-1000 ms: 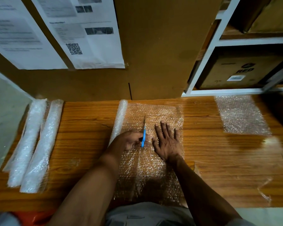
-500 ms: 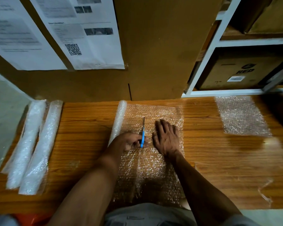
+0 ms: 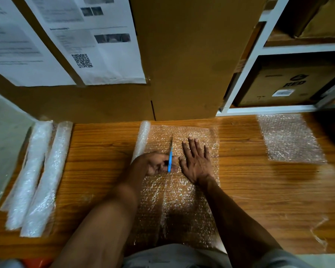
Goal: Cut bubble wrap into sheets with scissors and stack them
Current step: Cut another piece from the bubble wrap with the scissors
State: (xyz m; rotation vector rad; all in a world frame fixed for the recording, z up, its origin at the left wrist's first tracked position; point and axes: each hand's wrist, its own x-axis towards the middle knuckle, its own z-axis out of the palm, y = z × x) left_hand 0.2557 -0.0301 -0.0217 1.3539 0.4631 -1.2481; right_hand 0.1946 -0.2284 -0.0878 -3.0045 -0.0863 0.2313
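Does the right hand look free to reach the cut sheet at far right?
Probably yes: the right hand lies flat on the bubble wrap, holding nothing, and bare table separates it from the cut sheet.

Both forearms are bare from the elbow down, with no watch, ring or glove on the left hand (image 3: 155,164) or the right hand (image 3: 196,163). A short grey sleeve (image 3: 284,258) shows at the near right corner on the right upper arm. Grey fabric (image 3: 174,256) of the person's clothing fills the near edge between the arms.
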